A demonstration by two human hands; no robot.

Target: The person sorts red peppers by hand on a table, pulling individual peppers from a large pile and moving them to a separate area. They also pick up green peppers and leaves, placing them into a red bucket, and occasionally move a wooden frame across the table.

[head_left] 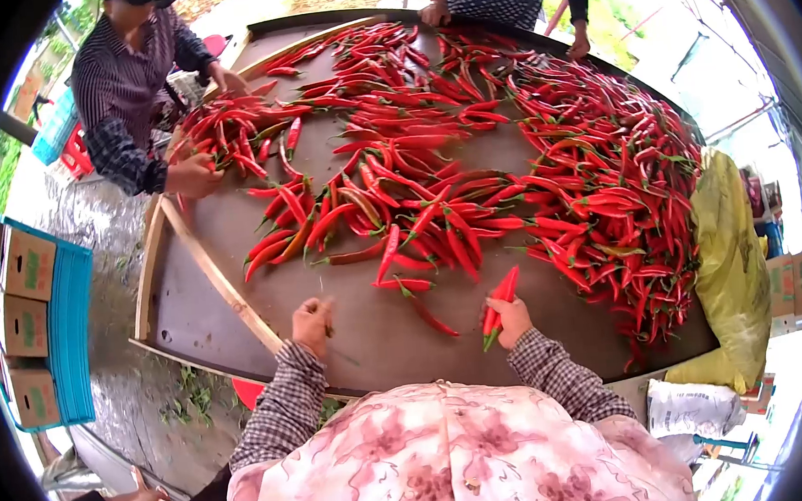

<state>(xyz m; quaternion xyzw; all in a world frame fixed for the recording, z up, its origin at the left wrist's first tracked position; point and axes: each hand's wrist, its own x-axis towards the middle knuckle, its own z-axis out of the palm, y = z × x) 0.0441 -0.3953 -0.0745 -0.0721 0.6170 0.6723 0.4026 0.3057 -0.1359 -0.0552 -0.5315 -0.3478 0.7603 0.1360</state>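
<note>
My right hand is closed around a couple of red chili peppers, their green stem ends pointing down toward me. To the left, my left hand hovers over the bare near part of the table, fingers pinched and partly smeared by motion; I cannot make out what is between them. Just beyond my hands a single chili pepper lies apart on the dark tabletop. Farther out spreads a loose pile of red chili peppers, and a thicker heap covers the right side.
A wooden strip crosses the table's left end. At the far left, a co-worker's hand handles peppers; another person's hand rests at the far edge. Cardboard boxes stand left, a yellow sack hangs at the right edge.
</note>
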